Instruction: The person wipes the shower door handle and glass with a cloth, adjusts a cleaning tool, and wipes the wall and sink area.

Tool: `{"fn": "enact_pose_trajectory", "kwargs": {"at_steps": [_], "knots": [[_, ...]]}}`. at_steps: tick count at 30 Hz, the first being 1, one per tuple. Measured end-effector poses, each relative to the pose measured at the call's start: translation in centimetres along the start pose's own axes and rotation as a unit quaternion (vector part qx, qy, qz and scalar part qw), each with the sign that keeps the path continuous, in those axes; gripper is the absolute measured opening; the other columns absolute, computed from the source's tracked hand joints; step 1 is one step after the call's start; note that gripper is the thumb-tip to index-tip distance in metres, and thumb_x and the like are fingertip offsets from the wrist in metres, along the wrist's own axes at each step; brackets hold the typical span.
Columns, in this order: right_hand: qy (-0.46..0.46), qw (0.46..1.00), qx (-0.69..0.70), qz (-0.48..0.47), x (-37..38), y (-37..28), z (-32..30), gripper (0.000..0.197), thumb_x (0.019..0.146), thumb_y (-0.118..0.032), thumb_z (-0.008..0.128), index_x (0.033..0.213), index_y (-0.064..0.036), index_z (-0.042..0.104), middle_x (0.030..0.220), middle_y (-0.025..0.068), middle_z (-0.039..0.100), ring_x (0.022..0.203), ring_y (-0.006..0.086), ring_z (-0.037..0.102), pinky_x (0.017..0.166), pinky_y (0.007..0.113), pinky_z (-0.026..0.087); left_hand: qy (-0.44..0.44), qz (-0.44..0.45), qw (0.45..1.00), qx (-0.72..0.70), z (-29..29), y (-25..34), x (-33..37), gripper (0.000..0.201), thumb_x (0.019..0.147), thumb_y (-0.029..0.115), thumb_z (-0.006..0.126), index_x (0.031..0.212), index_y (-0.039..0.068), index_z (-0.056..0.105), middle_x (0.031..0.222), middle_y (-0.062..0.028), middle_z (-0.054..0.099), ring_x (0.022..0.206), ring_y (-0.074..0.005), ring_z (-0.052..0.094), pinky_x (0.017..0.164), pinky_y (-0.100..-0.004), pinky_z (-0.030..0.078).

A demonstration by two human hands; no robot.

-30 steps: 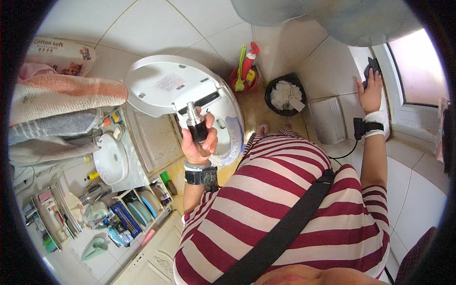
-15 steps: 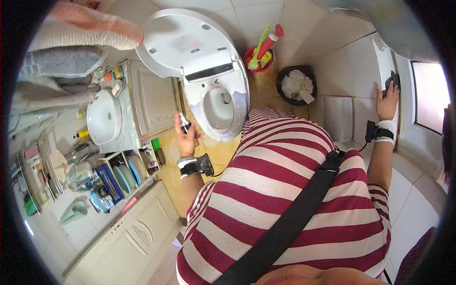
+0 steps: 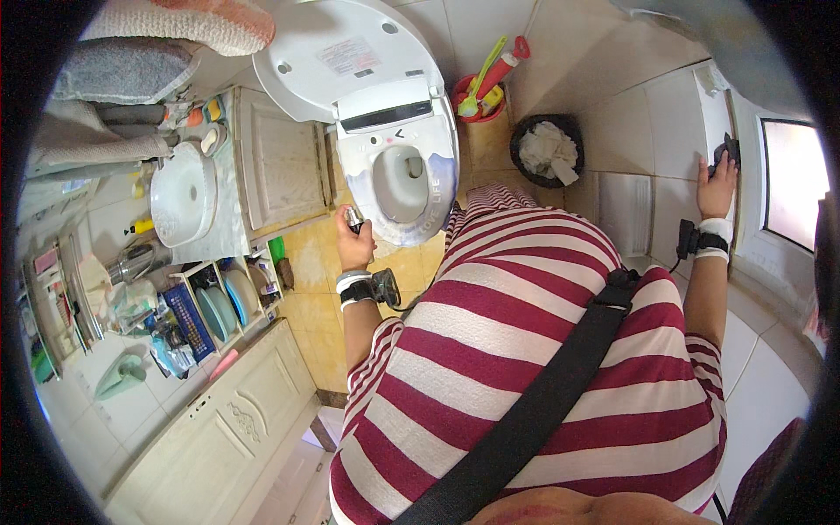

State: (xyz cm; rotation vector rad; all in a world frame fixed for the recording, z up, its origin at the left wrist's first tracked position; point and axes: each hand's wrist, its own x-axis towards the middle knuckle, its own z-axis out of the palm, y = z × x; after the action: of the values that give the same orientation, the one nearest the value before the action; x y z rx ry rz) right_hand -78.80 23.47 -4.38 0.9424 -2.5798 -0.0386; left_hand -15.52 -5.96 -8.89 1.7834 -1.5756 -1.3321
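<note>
Small bottle (image 3: 353,219) in raised left hand (image 3: 353,248)

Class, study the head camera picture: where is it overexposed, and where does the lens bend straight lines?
Head view: the window by the right hand is blown out white; cabinet edges curve near the dark rim; the left hand and toilet are evenly lit and fairly sharp.

Reds and whites in a yellow-floored bathroom

A red-and-white striped shirt (image 3: 542,350) is showing under a black strap (image 3: 534,411); the toilet (image 3: 385,114) is gleaming white, the bucket (image 3: 477,92) red, the bin (image 3: 547,149) black.
</note>
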Motion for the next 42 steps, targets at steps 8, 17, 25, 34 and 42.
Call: {"fn": "enact_pose_trajectory", "kwargs": {"at_steps": [8, 17, 25, 34, 42], "knots": [[0.013, 1.0, 0.002, -0.009, -0.2, 0.0, -0.1, 0.067, 0.088, -0.051, 0.045, 0.134, -0.0022, 0.037, 0.133, 0.0304, 0.036, 0.124, 0.0458, 0.033, 0.104, 0.048, 0.027, 0.01, 0.048, 0.999, -0.022, -0.9, -0.7, 1.0, 0.053, 0.081, 0.005, 0.054, 0.129, 0.012, 0.032, 0.064, -0.0056, 0.05, 0.043, -0.0127, 0.047, 0.04, -0.0277, 0.041], [0.017, 1.0, 0.003, -0.013, 0.1, -0.2, 0.0, 0.068, 0.088, -0.051, 0.044, 0.133, -0.0006, 0.037, 0.132, 0.0307, 0.037, 0.123, 0.0456, 0.034, 0.104, 0.047, 0.027, 0.018, 0.055, 0.998, -0.022, -0.7, -0.8, 1.3, 0.053, 0.08, 0.004, 0.055, 0.128, 0.012, 0.034, 0.063, -0.0039, 0.049, 0.044, -0.0118, 0.047, 0.039, -0.0267, 0.04], [-0.015, 0.999, -0.023, 0.016, 0.6, -0.4, -0.5, 0.075, 0.083, -0.055, 0.05, 0.132, 0.0013, 0.038, 0.133, 0.0276, 0.037, 0.124, 0.0425, 0.035, 0.105, 0.047, 0.025, -0.02, 0.118, 0.993, -0.019, -0.1, -2.7, 3.4, 0.055, 0.082, 0.006, 0.056, 0.13, 0.015, 0.031, 0.064, -0.0036, 0.047, 0.043, -0.0121, 0.046, 0.039, -0.0264, 0.04], [-0.121, 0.986, -0.07, 0.086, -1.1, -4.8, -5.2, 0.087, 0.079, -0.063, 0.048, 0.132, 0.0051, 0.034, 0.135, 0.0273, 0.036, 0.127, 0.039, 0.033, 0.107, 0.047, 0.021, 0.014, 0.146, 0.989, -0.006, -0.6, 0.6, 3.7, 0.059, 0.083, 0.002, 0.053, 0.135, 0.009, 0.026, 0.108, -0.0151, 0.049, 0.066, -0.0156, 0.052, 0.052, -0.0257, 0.046], [-0.083, 0.99, -0.097, 0.06, -10.1, -0.4, -6.7, 0.081, 0.085, -0.055, 0.047, 0.132, 0.0083, 0.031, 0.132, 0.0315, 0.036, 0.125, 0.043, 0.033, 0.106, 0.045, 0.023, 0.1, 0.194, 0.976, 0.019, 0.9, -2.3, 4.3, 0.056, 0.081, 0.005, 0.057, 0.132, 0.002, 0.033, 0.12, -0.0195, 0.048, 0.104, -0.0271, 0.049, 0.09, -0.0343, 0.04]]}}
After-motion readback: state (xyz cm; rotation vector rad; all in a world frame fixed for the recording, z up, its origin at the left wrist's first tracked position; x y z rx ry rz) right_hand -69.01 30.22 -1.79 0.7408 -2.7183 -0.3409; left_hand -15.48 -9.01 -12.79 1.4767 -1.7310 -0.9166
